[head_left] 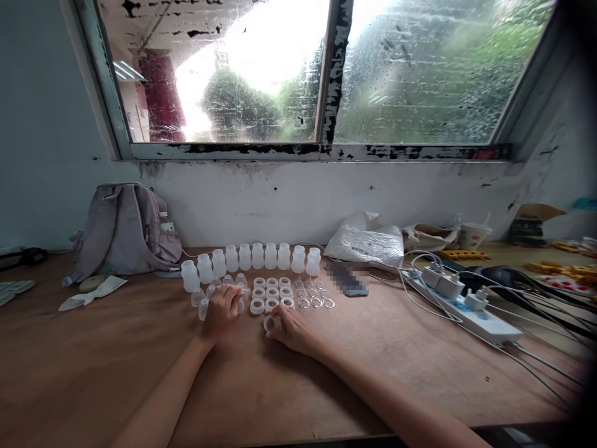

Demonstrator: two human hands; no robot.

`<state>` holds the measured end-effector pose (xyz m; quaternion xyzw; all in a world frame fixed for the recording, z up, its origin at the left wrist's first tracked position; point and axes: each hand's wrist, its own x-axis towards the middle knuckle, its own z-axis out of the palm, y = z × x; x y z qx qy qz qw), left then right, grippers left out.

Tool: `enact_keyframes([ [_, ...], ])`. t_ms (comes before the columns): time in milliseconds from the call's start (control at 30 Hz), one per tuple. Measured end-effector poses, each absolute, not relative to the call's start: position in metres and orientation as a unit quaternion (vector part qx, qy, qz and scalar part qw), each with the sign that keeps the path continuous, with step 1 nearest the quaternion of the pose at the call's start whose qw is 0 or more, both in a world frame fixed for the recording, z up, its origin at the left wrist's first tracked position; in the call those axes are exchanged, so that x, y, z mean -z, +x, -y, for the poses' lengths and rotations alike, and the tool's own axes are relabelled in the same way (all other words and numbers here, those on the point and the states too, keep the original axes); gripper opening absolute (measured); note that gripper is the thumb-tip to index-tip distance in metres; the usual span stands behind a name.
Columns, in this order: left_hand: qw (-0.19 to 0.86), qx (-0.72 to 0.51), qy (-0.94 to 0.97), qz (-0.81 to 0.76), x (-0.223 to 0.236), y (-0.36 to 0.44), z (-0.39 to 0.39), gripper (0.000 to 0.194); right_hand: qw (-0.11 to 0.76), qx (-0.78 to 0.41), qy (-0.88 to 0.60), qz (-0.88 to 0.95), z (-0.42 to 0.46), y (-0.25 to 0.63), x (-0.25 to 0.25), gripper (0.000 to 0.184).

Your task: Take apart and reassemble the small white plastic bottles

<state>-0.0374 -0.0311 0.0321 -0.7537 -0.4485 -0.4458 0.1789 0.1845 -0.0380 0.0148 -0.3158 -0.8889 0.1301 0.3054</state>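
My left hand [226, 306] is closed in a pinch, with a clear bottle teat [245, 291] at its fingertips. Around and behind it stand several more clear domed teats [196, 296], partly covered by the hand. My right hand [291, 328] grips a white screw ring [269, 323] just above the table, in front of rows of similar white rings [257, 305]. To the right of those lie rows of thin clear rings [316, 302]. A curved line of frosted baby bottles [232, 258] stands behind everything, open necks up.
On the brown table [224, 386], a grey backpack [121, 230] leans at the back left near a white tissue [93, 294]. A phone [352, 283], a silvery bag [366, 239] and a power strip [471, 314] with trailing cables occupy the right side.
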Motion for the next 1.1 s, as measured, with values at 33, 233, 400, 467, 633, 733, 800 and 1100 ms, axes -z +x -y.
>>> enact_keyframes([
  [33, 0.19, 0.441, -0.753, 0.451, -0.032, -0.04, 0.03, 0.01, 0.296, -0.123, -0.309, 0.895, 0.039, 0.184, -0.016, 0.03],
  [233, 0.216, 0.444, -0.758, 0.426, -0.032, -0.036, 0.033, 0.008, 0.289, -0.078, -0.272, 0.915, 0.045, 0.186, -0.028, 0.026],
  [400, 0.216, 0.472, -0.745, 0.42, -0.034, -0.034, 0.035, 0.008, 0.287, -0.053, -0.278, 0.915, 0.046, 0.187, -0.028, 0.025],
  [467, 0.215, 0.472, -0.743, 0.424, -0.035, -0.034, 0.035, 0.008, 0.287, -0.048, -0.272, 0.917, 0.046, 0.185, -0.027, 0.021],
  [633, 0.22, 0.456, -0.755, 0.417, -0.034, -0.034, 0.035, 0.009, 0.29, -0.037, -0.257, 0.921, 0.046, 0.183, -0.026, 0.021],
  [733, 0.217, 0.438, -0.771, 0.407, -0.031, -0.031, 0.035, 0.012, 0.304, -0.039, -0.256, 0.917, 0.046, 0.184, -0.026, 0.026],
  [800, 0.208, 0.425, -0.786, 0.398, -0.029, -0.029, 0.035, 0.015, 0.329, -0.044, -0.265, 0.905, 0.046, 0.184, -0.027, 0.03],
  [1100, 0.182, 0.393, -0.838, 0.333, -0.028, -0.003, 0.053, 0.024, 0.385, -0.008, -0.252, 0.888, 0.047, 0.183, -0.021, 0.024],
])
